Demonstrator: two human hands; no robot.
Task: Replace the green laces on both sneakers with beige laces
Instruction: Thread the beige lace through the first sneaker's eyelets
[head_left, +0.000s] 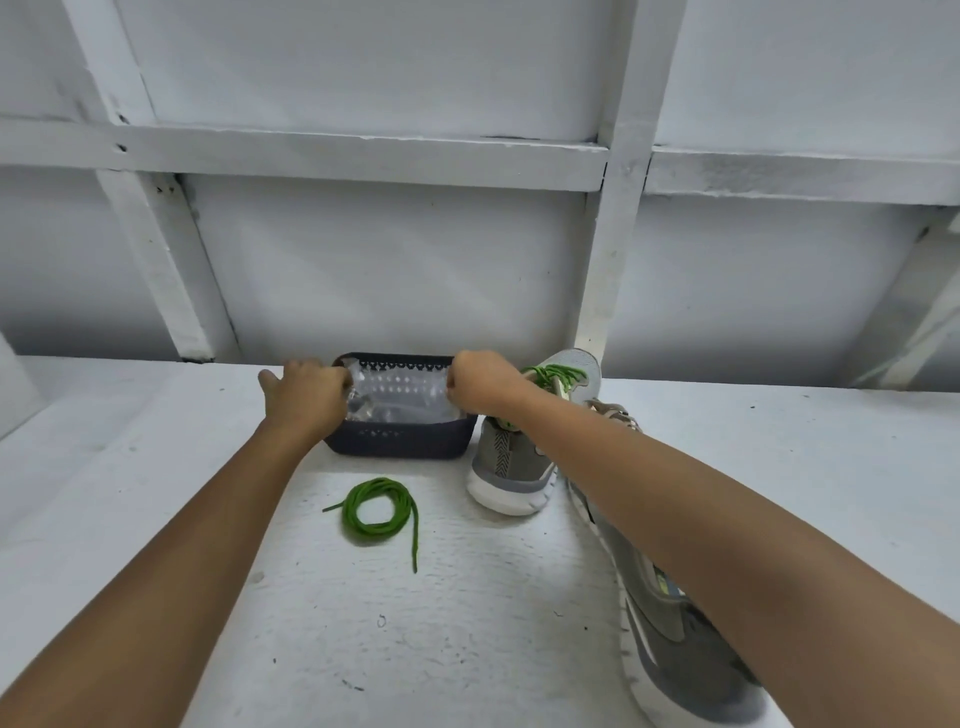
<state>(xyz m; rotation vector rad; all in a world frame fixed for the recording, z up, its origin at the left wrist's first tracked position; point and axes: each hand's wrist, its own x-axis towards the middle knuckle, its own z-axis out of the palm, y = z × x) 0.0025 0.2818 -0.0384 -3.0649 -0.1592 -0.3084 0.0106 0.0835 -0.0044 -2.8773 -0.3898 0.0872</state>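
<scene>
Both hands reach to the far edge of the white desk. The left hand and right hand each close their grip on one end of a clear plastic bag, held over a dark basket. One green lace lies coiled on the desk, just in front of the basket. A sneaker beside the basket is laced green. A second sneaker lies nearer, partly under the right forearm.

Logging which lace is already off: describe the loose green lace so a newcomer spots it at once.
On the white table, look in front of the dark perforated plastic basket, left of the farther grey sneaker. The coiled green shoelace lies there in a loose ring, one end trailing toward the viewer. Unlike the green lace threaded in that sneaker, it touches no shoe.
</scene>
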